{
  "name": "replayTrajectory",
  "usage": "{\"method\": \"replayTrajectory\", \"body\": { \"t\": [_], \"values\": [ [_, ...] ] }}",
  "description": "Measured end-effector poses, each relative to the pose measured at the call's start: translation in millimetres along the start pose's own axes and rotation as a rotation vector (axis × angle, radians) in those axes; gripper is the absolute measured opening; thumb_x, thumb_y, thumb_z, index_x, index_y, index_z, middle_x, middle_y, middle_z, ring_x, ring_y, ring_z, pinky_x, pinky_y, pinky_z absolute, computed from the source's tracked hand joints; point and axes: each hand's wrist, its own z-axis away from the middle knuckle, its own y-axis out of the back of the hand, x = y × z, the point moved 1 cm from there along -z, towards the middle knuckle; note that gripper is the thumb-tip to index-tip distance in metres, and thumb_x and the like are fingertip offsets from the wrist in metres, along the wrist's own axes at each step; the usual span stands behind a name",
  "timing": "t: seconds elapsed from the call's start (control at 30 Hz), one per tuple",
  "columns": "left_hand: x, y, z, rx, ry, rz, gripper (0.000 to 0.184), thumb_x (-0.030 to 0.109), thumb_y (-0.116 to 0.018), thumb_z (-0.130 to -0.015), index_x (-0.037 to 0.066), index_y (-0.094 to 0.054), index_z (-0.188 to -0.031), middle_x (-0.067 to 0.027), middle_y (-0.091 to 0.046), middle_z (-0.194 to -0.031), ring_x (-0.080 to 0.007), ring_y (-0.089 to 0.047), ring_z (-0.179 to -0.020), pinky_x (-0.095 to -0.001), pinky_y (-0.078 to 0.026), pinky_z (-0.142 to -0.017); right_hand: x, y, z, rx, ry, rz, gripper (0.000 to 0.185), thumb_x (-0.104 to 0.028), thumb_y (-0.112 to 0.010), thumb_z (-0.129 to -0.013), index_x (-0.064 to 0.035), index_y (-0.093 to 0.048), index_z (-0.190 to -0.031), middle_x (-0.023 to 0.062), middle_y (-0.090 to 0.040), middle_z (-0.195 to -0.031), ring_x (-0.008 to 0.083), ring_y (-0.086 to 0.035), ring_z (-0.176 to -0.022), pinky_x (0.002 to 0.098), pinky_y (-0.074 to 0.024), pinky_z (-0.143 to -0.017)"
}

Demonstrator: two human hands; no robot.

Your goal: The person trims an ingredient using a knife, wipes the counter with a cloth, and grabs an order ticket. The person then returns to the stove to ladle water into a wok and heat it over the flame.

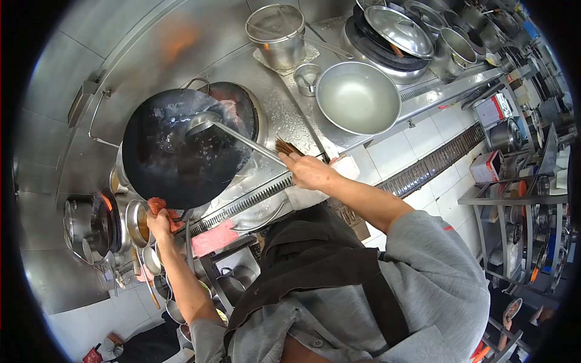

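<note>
My left hand (pixel 158 226) is closed around a red cloth (pixel 158 204) at the near edge of a large black wok (pixel 181 163). The wok is tilted over the burner, with a little shiny liquid and faint steam inside. My right hand (pixel 307 172) grips the long handle of a metal ladle (pixel 204 122), whose bowl is inside the wok. Brown brush bristles (pixel 287 147) show just beyond my right fingers; whether I hold that brush too, I cannot tell.
Right of the wok stand a wide metal bowl of cloudy liquid (pixel 358 98), a small metal cup (pixel 307 78) and a pot with a strainer (pixel 276 42). A pink cloth (pixel 214 238) lies at the stove's front edge. A steel shelf (pixel 514 201) is at far right.
</note>
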Motion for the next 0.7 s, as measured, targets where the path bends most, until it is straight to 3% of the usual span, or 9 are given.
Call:
{"method": "replayTrajectory", "body": {
  "t": [0.1,0.17,0.3,0.43,0.5,0.57,0.6,0.63,0.7],
  "values": [
    [0.7,1.1,12.7,-0.018,-0.173,-0.102,0.028,-0.005,-0.039,-0.071,0.004,-0.048,-0.096,-0.0099,-0.054,-0.068,-0.0143,-0.049,-0.04,-0.0282,-0.043,-0.028,-2.9,-8.6,5.1,-0.041,-0.035,-0.048,0.06,-0.002,-0.054,-0.068,0.0072,-0.034,-0.123,0.025,-0.054,-0.098,0.0389,-0.058,-0.082,0.0437,-0.048,-0.072],
    [-16.6,9.7,12.9,-0.014,-0.304,-0.146,0.029,-0.005,-0.047,-0.07,0.001,-0.049,-0.098,-0.011,-0.058,-0.064,-0.0167,-0.056,-0.048,-0.0301,-0.046,-0.04,-7.2,-13.2,16.0,-0.004,-0.134,-0.194,0.061,-0.003,-0.053,-0.07,0.0045,-0.031,-0.127,0.0268,-0.052,-0.1,0.0403,-0.056,-0.088,0.045,-0.046,-0.075],
    [-24.1,2.9,50.2,0.29,-0.76,-0.721,0.041,0.001,-0.058,-0.065,-0.001,-0.049,-0.106,-0.0179,-0.062,-0.075,-0.0324,-0.063,-0.066,-0.0391,-0.05,-0.062,-7.7,-23.1,38.5,0.019,-0.241,-0.37,0.065,-0.002,-0.052,-0.073,0.0002,-0.025,-0.132,0.0269,-0.051,-0.1,0.0411,-0.053,-0.094,0.0442,-0.0425,-0.081],
    [-29.6,-12.7,50.4,0.257,-0.638,-0.45,0.042,0.004,-0.059,-0.066,-0.001,-0.051,-0.107,-0.022,-0.062,-0.081,-0.0369,-0.062,-0.076,-0.0383,-0.05,-0.069,-3.3,-23.3,40.8,0.045,-0.241,-0.389,0.067,0.001,-0.052,-0.072,0.0006,-0.026,-0.134,0.0297,-0.052,-0.1,0.0408,-0.052,-0.094,0.042,-0.0407,-0.083],
    [-27.4,-17.2,33.8,0.291,-0.49,-0.411,0.038,0.004,-0.056,-0.066,-0.002,-0.053,-0.103,-0.0236,-0.062,-0.081,-0.0377,-0.062,-0.078,-0.0385,-0.049,-0.071,-2.4,-25.2,22.9,0.067,-0.193,-0.212,0.067,-0.001,-0.053,-0.072,0.0002,-0.026,-0.134,0.0243,-0.054,-0.095,0.0396,-0.053,-0.09,0.0425,-0.0421,-0.08],
    [-32.0,-26.9,11.6,0.164,-0.135,-0.013,0.026,0.002,-0.051,-0.07,-0.001,-0.057,-0.095,-0.0151,-0.062,-0.071,-0.0251,-0.061,-0.051,-0.0332,-0.049,-0.044,-6.6,-13.3,1.5,-0.005,-0.229,-0.243,0.068,-0.001,-0.054,-0.071,0.0015,-0.027,-0.133,0.0233,-0.055,-0.09,0.0382,-0.054,-0.088,0.0415,-0.0422,-0.08],
    [-51.4,-31.8,-6.2,0.097,-0.116,0.113,0.023,-0.001,-0.045,-0.072,0.004,-0.057,-0.091,-0.0079,-0.06,-0.072,-0.0142,-0.055,-0.049,-0.0284,-0.047,-0.037,-8.3,-9.8,-12.1,0.006,-0.23,-0.248,0.066,-0.001,-0.054,-0.071,0.0025,-0.028,-0.132,0.023,-0.056,-0.088,0.0382,-0.054,-0.087,0.0415,-0.0426,-0.08],
    [-60.4,-37.6,-16.3,0.06,0.075,0.177,0.023,-0.001,-0.045,-0.072,0.004,-0.057,-0.091,-0.0084,-0.059,-0.071,-0.0147,-0.052,-0.045,-0.0295,-0.046,-0.035,-13.1,-7.3,-29.4,0.013,-0.223,-0.255,0.065,-0.001,-0.053,-0.071,0.0035,-0.03,-0.131,0.0227,-0.056,-0.087,0.0383,-0.055,-0.086,0.0416,-0.0431,-0.079],
    [-92.4,-49.8,-37.6,-0.021,0.075,0.264,0.027,0.001,-0.048,-0.071,0.006,-0.057,-0.096,-0.0098,-0.058,-0.07,-0.0163,-0.054,-0.047,-0.031,-0.047,-0.036,-28.9,-1.7,-59.4,0.043,-0.199,-0.19,0.065,-0.001,-0.054,-0.069,0.0034,-0.033,-0.131,0.024,-0.058,-0.093,0.0382,-0.058,-0.083,0.0419,-0.0449,-0.076]
  ]
}}
